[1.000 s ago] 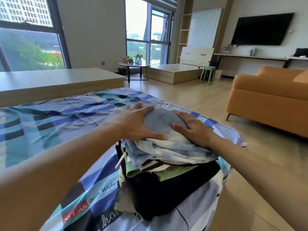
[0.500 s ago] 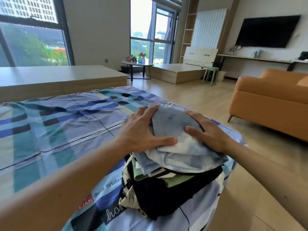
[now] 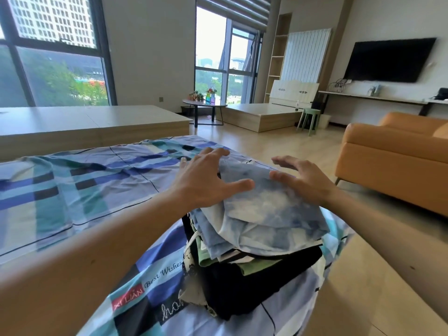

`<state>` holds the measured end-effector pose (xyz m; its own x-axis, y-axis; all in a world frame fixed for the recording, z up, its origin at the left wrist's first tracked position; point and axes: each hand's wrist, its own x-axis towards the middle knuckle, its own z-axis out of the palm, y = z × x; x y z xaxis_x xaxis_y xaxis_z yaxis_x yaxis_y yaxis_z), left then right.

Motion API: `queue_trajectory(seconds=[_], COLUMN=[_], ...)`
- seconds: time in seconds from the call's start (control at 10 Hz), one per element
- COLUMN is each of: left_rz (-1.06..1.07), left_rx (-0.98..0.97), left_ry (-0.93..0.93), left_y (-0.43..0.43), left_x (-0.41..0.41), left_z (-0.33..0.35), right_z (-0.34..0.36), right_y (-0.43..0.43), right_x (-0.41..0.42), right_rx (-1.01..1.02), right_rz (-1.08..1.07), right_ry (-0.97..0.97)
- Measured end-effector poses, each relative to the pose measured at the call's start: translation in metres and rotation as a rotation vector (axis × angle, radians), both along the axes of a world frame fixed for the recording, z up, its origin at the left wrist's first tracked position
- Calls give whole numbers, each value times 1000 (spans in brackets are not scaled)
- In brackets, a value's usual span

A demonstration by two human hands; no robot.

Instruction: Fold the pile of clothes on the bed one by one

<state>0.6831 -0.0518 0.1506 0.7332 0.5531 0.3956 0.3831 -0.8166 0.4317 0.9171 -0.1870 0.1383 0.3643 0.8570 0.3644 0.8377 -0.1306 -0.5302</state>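
A blue tie-dye garment (image 3: 264, 202) tops the clothes pile (image 3: 254, 272) on the bed (image 3: 72, 185). Left hand (image 3: 206, 180) and right hand (image 3: 308, 178) touch it, fingers spread. An orange sofa (image 3: 392, 166) stands nearby.

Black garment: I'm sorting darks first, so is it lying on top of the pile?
No, the black garment sits near the bottom, beneath the blue tie-dye garment on top.

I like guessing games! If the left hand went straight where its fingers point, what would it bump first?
Probably nothing solid. The left hand rests on the blue tie-dye garment, fingers pointing off the bed; beyond it only floor shows, though depth is unclear.
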Motion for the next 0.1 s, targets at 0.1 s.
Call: queue_trajectory(seconds=[0.1], left_rz=[-51], left_rx=[-41], left_ry=[-229], left_y=[-1], left_x=[-6], left_z=[6], right_z=[6], right_y=[1], right_x=[-11], right_rx=[132], right_rz=[35], right_ry=[76])
